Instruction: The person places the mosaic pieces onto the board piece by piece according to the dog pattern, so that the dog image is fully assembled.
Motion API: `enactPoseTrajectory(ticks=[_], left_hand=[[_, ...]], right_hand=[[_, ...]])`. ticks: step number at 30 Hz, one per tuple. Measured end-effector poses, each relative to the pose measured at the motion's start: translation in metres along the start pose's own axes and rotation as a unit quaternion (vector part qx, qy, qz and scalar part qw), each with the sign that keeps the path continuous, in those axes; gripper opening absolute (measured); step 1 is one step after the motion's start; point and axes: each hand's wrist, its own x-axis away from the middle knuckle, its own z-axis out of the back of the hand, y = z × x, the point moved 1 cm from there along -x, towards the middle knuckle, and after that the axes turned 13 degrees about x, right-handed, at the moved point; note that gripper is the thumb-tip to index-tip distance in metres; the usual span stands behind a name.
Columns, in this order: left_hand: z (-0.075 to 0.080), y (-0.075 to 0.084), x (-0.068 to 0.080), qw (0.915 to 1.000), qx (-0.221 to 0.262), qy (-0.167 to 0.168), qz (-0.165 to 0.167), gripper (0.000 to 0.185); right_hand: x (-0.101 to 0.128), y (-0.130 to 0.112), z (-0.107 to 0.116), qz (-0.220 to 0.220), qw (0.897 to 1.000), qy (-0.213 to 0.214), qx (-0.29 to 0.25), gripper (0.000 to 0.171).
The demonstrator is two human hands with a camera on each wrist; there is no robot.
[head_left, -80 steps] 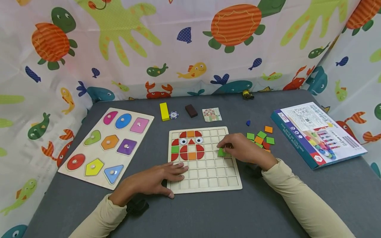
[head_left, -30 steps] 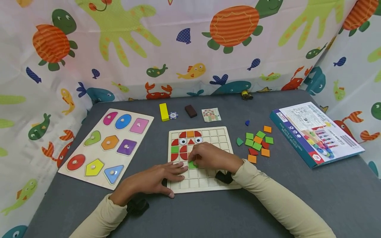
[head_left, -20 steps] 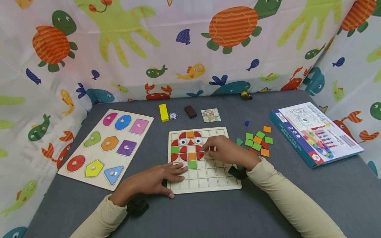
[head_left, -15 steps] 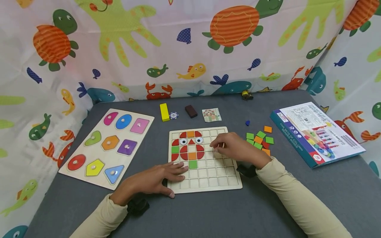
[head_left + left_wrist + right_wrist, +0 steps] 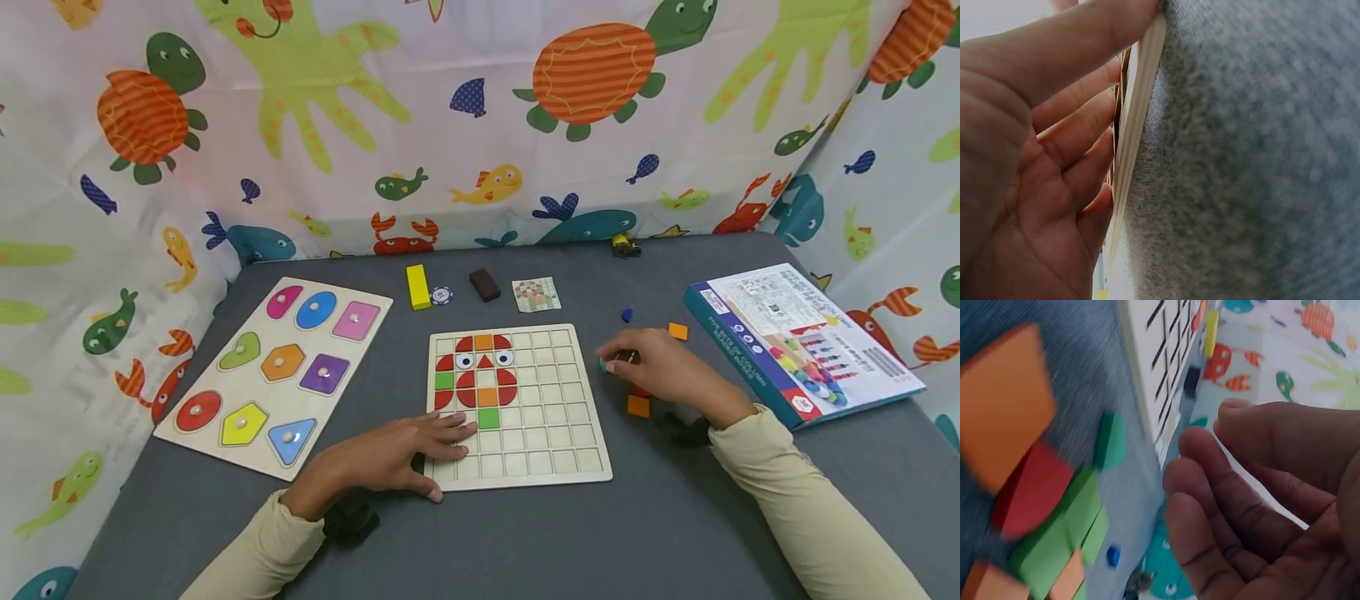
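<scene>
Right hand (image 5: 660, 365) nearer. Green piece (image 5: 1110, 440) lies on bench (image 5: 525, 542), just below its fingertips, near board (image 5: 525, 485). Right fingers loosely bent, apart from thumb, holding nothing. Left hand (image 5: 393, 452): fingers straight, resting on board.

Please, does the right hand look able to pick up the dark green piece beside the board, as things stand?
Probably yes: the right hand looks empty, and nothing visible lies between its fingers and the dark green piece.
</scene>
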Motion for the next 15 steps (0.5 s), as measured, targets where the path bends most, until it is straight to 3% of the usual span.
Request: enactPoseTrajectory(ticks=[6,15], left_hand=[[-0.001,-0.002,-0.001,1.0,0.001,0.0,0.0,0.066],[-0.001,-0.003,0.0,1.0,0.004,-0.005,-0.006,0.066]], right_hand=[[0.016,0.017,0.008,-0.049,0.999,0.009,0.011,0.02],[0.018,0.032,0.002,-0.058,0.998,-0.004,0.011,0.02]])
